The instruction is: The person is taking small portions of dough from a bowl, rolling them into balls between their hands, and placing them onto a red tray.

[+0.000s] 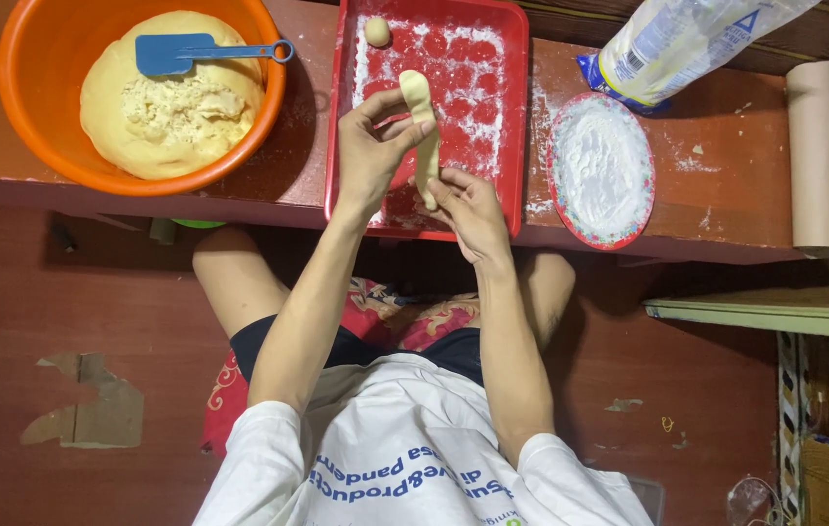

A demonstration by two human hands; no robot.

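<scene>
A long strip of pale dough hangs above the red floured tray. My left hand pinches its upper part, near the top end. My right hand grips its lower end just below. A small dough ball sits in the tray's far left corner. An orange bowl at the left holds a big mass of dough, with a blue spatula lying on top.
A round plate of white flour sits right of the tray, with a flour bag behind it. A roll of brown paper lies at the low table's right end. My knees are under the table edge.
</scene>
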